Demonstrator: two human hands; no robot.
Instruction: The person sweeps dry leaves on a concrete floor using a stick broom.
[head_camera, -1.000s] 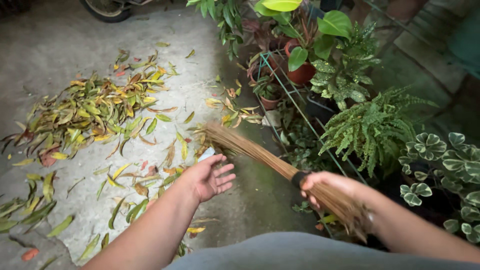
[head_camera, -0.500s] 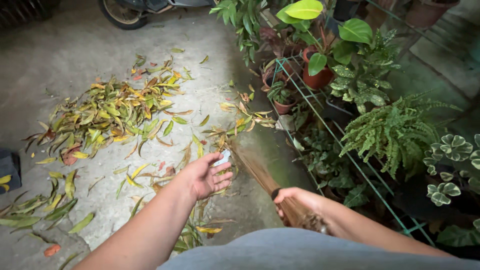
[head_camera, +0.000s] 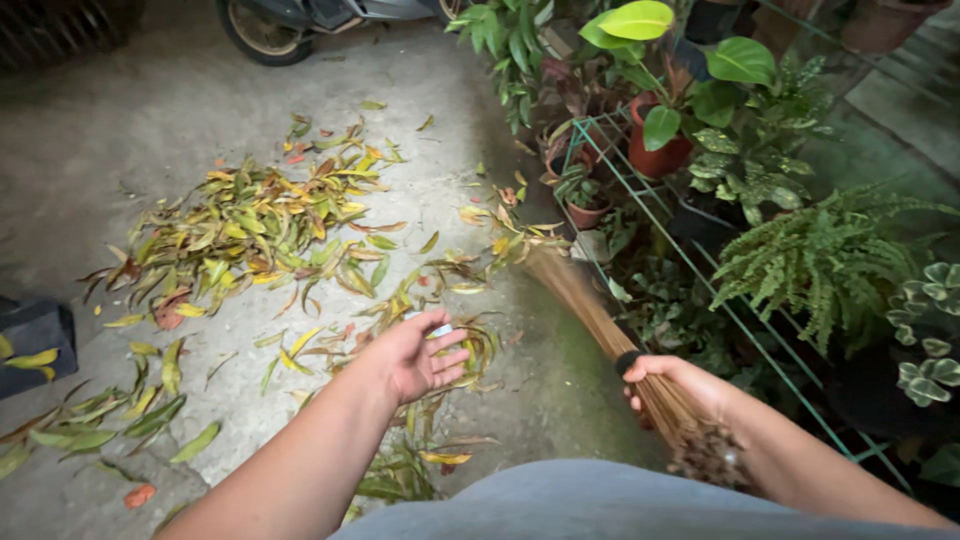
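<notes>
My right hand (head_camera: 672, 382) grips a stick broom (head_camera: 585, 308) of thin brown ribs near its bound end; the bristle tips rest on the concrete by the plant rack. My left hand (head_camera: 415, 355) hovers open, palm up, over scattered leaves, holding nothing. A heap of yellow, green and brown fallen leaves (head_camera: 250, 225) lies on the concrete floor to the left. More loose leaves (head_camera: 430, 290) trail between the heap and the broom tips.
A green wire plant rack (head_camera: 640, 205) with terracotta pots (head_camera: 655, 155), ferns (head_camera: 820, 260) and leafy plants lines the right side. A motorbike wheel (head_camera: 262, 35) stands at the top. A dark box (head_camera: 35, 340) sits at the left edge.
The broom swept in toward me and then swung back out to the right, toward the rack. The view shifted right. My left hand stayed open over the leaves.
</notes>
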